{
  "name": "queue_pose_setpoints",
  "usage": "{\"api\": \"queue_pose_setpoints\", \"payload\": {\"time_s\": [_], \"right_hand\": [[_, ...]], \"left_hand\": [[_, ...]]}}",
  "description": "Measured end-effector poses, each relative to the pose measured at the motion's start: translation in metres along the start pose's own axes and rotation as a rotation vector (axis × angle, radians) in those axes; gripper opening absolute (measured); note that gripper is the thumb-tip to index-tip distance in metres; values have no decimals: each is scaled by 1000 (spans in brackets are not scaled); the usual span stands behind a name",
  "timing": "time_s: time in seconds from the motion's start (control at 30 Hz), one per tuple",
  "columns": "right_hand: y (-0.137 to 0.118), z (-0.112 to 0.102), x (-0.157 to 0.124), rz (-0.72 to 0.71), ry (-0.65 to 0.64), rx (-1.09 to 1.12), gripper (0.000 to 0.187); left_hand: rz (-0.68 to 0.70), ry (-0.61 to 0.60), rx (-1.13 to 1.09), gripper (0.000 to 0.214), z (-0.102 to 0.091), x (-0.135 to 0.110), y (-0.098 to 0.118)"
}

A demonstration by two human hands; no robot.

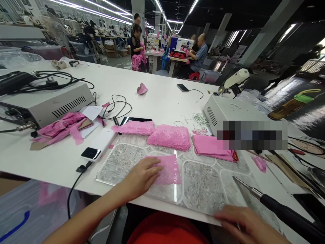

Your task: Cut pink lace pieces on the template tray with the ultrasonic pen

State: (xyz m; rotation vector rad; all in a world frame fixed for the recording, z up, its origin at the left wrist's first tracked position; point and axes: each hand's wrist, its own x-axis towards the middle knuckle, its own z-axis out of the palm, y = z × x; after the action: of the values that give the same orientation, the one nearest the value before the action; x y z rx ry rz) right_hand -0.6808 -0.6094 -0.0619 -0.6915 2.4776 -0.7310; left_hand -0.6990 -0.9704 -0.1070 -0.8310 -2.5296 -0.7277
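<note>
My left hand (pixel 146 174) lies with its fingers stretched out over a small pink lace piece (pixel 170 169), pressing its left part against a glossy grey stone-patterned board (pixel 203 184). At the board's front right edge is my right hand (pixel 236 218), smeared by motion, its fingers partly hidden. Close to that hand, a pointed metal tool with a black handle (pixel 276 206) rests across the right side. Behind the lace piece sit a stack of pink lace (pixel 169 137) and a smaller lace stack (pixel 135 127). A pile of folded pink fabric (pixel 210 147) is to their right.
A white power bank (pixel 100 145) with a cable stands left of the board. Grey metal boxes (pixel 61 105) flank the work area; rubber bands (pixel 200 120) and a phone (pixel 182 87) lie farther back. Several people are at sewing machines (pixel 181 44) beyond the table.
</note>
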Motion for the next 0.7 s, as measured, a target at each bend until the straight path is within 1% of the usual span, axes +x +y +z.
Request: {"api": "queue_pose_setpoints", "payload": {"time_s": [0.07, 0.1, 0.13, 0.17, 0.23, 0.3, 0.37, 0.47, 0.53, 0.57, 0.63, 0.7], "right_hand": [[-11, 8, 26, -63, 160, 6, 29], [-18, 12, 44, -114, 250, 17, 29], [-24, 15, 62, -183, 305, 23, 29], [-31, 17, 81, -250, 344, 23, 28], [-41, 16, 117, -341, 416, 7, 26], [-48, 8, 149, -365, 479, -11, 23], [-53, -2, 176, -334, 515, -36, 19], [-59, -15, 208, -285, 513, -89, 13], [-60, -18, 222, -276, 497, -122, 13], [-60, -18, 227, -271, 488, -139, 11], [-58, -18, 235, -264, 469, -164, 5], [-55, -18, 239, -266, 452, -174, 10]], "left_hand": [[-20, -7, 75, 28, -4, -10, -9], [-26, -20, 114, 30, -5, -15, -14], [-27, -40, 152, 33, -6, -21, -19], [-29, -64, 187, 35, -8, -26, -24], [-30, -116, 236, 36, -13, -33, -34], [-22, -165, 249, 36, -23, -36, -45], [-18, -168, 226, 36, -33, -32, -53], [-73, -64, 164, 25, -41, -14, -59], [-136, 4, 150, 18, -38, 7, -61], [-166, 12, 159, 15, -35, 19, -61], [-221, -18, 202, 16, -27, 43, -64], [-247, -53, 233, 14, -18, 62, -68]]}}
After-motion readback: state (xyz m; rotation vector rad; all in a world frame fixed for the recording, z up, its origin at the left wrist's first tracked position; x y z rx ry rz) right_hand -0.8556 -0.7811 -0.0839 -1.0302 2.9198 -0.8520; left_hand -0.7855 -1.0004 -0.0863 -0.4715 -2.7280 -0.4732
